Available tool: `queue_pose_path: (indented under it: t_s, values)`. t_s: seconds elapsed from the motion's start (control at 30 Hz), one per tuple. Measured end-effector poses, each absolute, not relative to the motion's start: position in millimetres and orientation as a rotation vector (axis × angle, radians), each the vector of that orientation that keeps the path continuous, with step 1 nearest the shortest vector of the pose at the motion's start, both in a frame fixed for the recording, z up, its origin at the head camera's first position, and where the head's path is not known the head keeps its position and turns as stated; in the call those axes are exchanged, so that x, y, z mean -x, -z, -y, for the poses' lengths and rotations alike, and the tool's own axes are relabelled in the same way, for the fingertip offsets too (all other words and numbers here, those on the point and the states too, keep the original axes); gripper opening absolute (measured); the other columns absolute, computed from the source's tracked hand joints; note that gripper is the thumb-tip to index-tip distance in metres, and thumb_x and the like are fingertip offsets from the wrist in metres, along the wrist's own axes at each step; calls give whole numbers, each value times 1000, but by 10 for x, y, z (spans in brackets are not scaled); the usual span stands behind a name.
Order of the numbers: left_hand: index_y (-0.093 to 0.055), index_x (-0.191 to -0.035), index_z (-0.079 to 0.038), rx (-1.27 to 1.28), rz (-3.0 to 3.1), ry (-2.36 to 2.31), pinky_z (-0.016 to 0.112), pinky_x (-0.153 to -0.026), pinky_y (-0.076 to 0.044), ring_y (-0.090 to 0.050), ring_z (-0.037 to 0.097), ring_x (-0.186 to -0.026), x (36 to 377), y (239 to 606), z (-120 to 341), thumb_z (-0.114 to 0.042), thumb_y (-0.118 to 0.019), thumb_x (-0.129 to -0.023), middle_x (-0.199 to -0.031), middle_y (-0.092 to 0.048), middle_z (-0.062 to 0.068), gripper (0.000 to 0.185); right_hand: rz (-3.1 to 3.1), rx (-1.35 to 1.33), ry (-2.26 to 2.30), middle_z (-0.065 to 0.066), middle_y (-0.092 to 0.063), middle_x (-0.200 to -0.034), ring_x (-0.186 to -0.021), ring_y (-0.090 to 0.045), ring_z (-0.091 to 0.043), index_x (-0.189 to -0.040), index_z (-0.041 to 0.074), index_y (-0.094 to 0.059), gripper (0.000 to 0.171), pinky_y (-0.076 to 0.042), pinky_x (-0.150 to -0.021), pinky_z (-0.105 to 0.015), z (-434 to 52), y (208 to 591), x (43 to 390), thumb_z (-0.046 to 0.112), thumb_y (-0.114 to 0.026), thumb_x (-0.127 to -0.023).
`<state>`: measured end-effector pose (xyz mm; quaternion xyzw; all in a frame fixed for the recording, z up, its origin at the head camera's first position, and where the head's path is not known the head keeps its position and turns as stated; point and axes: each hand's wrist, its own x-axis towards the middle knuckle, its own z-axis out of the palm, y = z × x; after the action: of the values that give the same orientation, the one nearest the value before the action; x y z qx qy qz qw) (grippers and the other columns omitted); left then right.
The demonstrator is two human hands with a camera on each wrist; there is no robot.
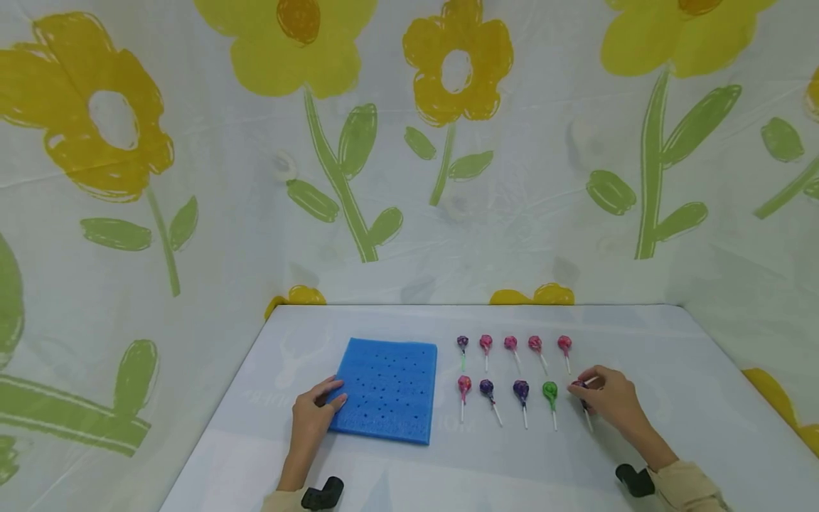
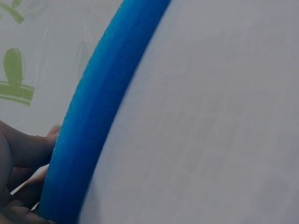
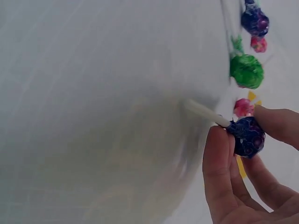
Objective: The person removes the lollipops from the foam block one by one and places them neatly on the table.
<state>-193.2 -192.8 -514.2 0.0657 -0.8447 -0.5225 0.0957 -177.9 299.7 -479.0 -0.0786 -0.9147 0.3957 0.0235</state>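
Observation:
My left hand rests at the left edge of a blue foam board dotted with small dark holes. Its fingertips touch the board's top; in the left wrist view, fingers lie against the edge of the blue foam. On the right, my right hand pinches a dark purple lollipop by its wrapped head, white stick pointing away from the fingers. Left of that hand, a green lollipop lies in the front row, beside a purple lollipop. A red-pink lollipop lies behind the hand.
Several more lollipops, such as a pink one and an orange-pink one, lie in two rows right of the board on the white table. A flower-printed curtain stands behind and at both sides.

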Motion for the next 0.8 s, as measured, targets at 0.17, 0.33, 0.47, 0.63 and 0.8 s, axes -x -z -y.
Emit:
queue_pose_path:
  t_s: [0.17,0.33,0.47,0.63,0.8]
  values:
    - [-69,-111,0,-207,2490,1519,45,-96,-45,-55,34,-117,1946,5131,1911,-3,-71,-81,-126,-60,15,30,2891,274,-1173,-9,-61,-75,-56,-56,-16,-100,-8,-58,35,-49,-50,-29,-3018,4860,1827,20,-71,-83]
    - [-68,-108,5,-234,2478,1461,46,-94,-46,-55,38,-116,1948,5114,1871,1,-69,-81,-122,-60,21,28,2918,270,-1136,-9,-59,-75,-57,-54,-16,-99,-8,-58,35,-49,-50,-29,-3002,4882,1847,20,-71,-83]
    - [-68,-108,5,-278,2485,1410,49,-91,-47,-58,38,-110,1944,5115,1831,0,-69,-81,-121,-61,22,28,2932,258,-1099,-9,-58,-74,-57,-52,-16,-97,-8,-57,33,-48,-50,-29,-2987,4866,1839,19,-72,-82]
    - [-68,-109,4,-253,2489,1389,50,-88,-48,-59,38,-105,1952,5118,1801,-1,-69,-81,-121,-61,22,29,2939,249,-1078,-10,-57,-74,-55,-52,-15,-97,-8,-56,34,-47,-49,-29,-3009,4871,1829,19,-71,-83]
    - [-68,-109,3,-183,2509,1374,48,-86,-49,-60,35,-102,1963,5125,1825,-3,-70,-82,-119,-62,22,28,2950,244,-1072,-10,-57,-76,-55,-52,-15,-100,-8,-55,36,-47,-49,-28,-3033,4917,1823,19,-71,-83]
